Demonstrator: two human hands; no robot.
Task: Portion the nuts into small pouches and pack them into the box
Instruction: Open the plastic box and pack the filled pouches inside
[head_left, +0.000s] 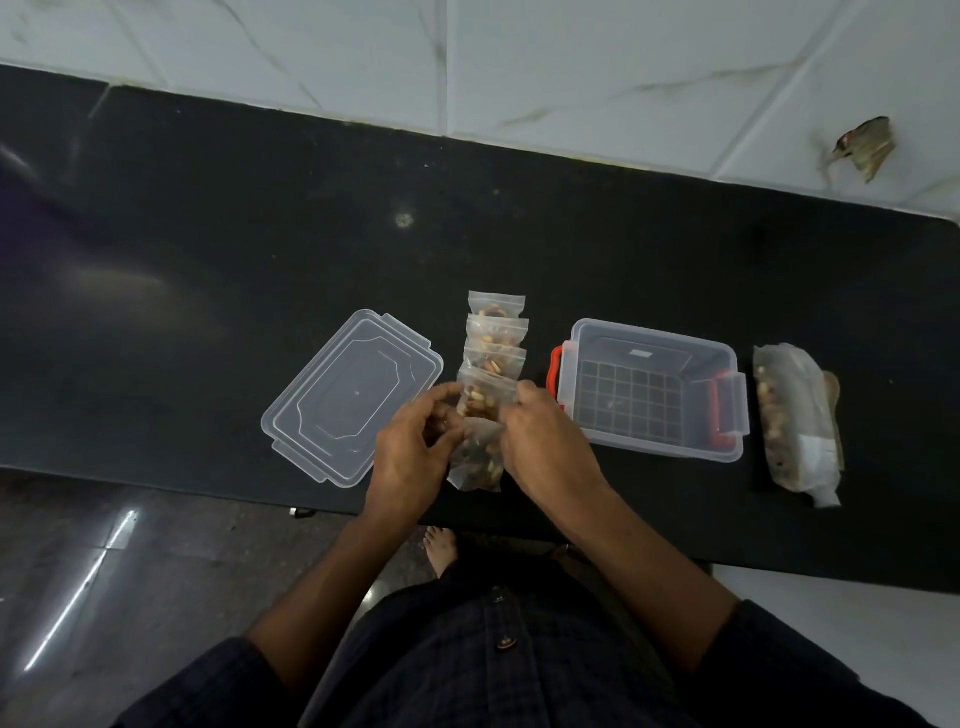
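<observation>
Sealing looks like the step in hand — both hands are up over the bench (208, 291) with one small pouch (480, 457) of nuts between them. The left hand (410, 457) pinches the pouch's left edge, fingers curled in; the right hand (545, 441) grips its right edge near the top. My read: the strip is being pressed closed, though the closure itself is too small to make out.

Take the box (657, 387) as the landmark. It sits open with nothing in it, its gridded floor bare, red latches at its ends. Just left of it runs a row of filled pouches (496, 338), overlapping, with the held pouch at the near end of that row. Further left lies the lid (353, 410), flat. Right of the box lies the big nut bag (789, 421), part full.

So portioning seems well along, packing not yet begun. The next move calls for finishing this seal, then carrying pouches rightward into the box — laid flat so they all fit.
</observation>
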